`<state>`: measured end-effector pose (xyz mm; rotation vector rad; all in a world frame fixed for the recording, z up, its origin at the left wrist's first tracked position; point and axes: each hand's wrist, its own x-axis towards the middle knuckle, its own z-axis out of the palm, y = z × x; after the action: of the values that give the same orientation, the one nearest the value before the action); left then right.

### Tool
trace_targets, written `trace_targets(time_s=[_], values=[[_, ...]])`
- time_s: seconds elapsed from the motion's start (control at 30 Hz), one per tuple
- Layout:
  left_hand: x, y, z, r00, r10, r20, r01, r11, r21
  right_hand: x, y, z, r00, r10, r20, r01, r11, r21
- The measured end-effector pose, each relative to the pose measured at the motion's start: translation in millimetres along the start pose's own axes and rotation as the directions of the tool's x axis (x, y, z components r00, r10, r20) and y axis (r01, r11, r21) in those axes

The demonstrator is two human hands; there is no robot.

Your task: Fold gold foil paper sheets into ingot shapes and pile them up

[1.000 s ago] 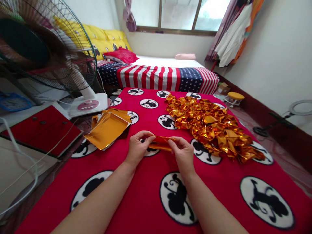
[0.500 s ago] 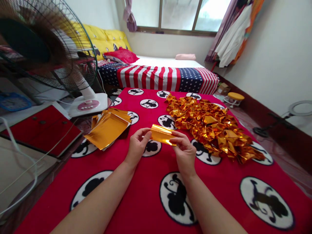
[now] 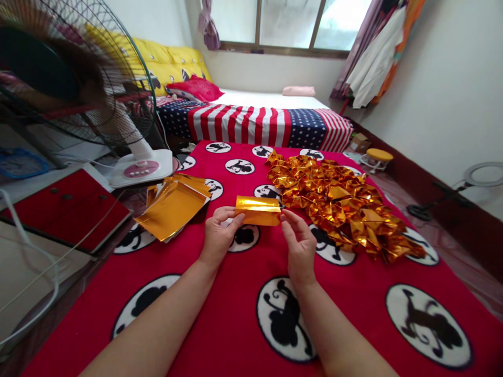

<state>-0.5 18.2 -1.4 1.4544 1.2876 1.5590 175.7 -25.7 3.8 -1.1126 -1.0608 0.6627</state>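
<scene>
A gold foil paper (image 3: 258,210), folded into a wide strip with a crease along its length, is held just above the red blanket (image 3: 231,293). My left hand (image 3: 223,230) pinches its left end between thumb and fingers. At its right end, my right hand (image 3: 299,238) has thumb and fingertips close together on the corner. To the left lies a stack of flat gold foil sheets (image 3: 175,204). A heap of folded gold foil pieces (image 3: 334,196) spreads over the blanket on the right.
An electric fan (image 3: 141,162), its blades blurred, stands at the left beside a red panel (image 3: 66,207). Behind the blanket is a bed (image 3: 251,125) with a striped and starred cover. A yellow stool (image 3: 379,155) and a ring light (image 3: 483,173) stand on the right.
The foil strip has turned level and shows more of its lower part. My right hand's fingers have slid from over the strip to its right edge. My left hand keeps its pinch.
</scene>
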Motion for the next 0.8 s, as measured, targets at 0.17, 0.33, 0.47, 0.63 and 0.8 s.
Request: trace_targets(time_s=[0.17, 0.33, 0.47, 0.63, 0.8], values=[[-5.1, 5.6, 4.3, 0.99, -0.105, 0.095, 0.119, 0.979, -0.163, -2.8, -5.5, 7.0, 0.998, 0.034, 0.048, -0.038, 0.996, 0.085], [-6.9, 6.2, 7.9, 0.988, -0.064, 0.14, 0.095, 0.969, -0.227, -2.7, -2.0, 6.1, 0.998, 0.047, 0.039, -0.05, 0.995, 0.089], [-6.1, 7.0, 4.3, 0.984, 0.021, 0.177, 0.001, 0.992, -0.123, -0.3, 0.4, 2.6, 0.995, 0.046, 0.088, -0.054, 0.994, 0.094], [-3.5, 10.7, -0.9, 0.968, 0.147, 0.206, -0.127, 0.986, -0.104, 3.0, -0.6, 1.9, 0.987, -0.089, 0.135, 0.078, 0.994, 0.083], [-4.3, 12.3, -0.5, 0.952, 0.18, 0.248, -0.17, 0.984, -0.061, 2.7, -1.7, 1.9, 0.98, -0.129, 0.149, 0.13, 0.992, 0.003]])
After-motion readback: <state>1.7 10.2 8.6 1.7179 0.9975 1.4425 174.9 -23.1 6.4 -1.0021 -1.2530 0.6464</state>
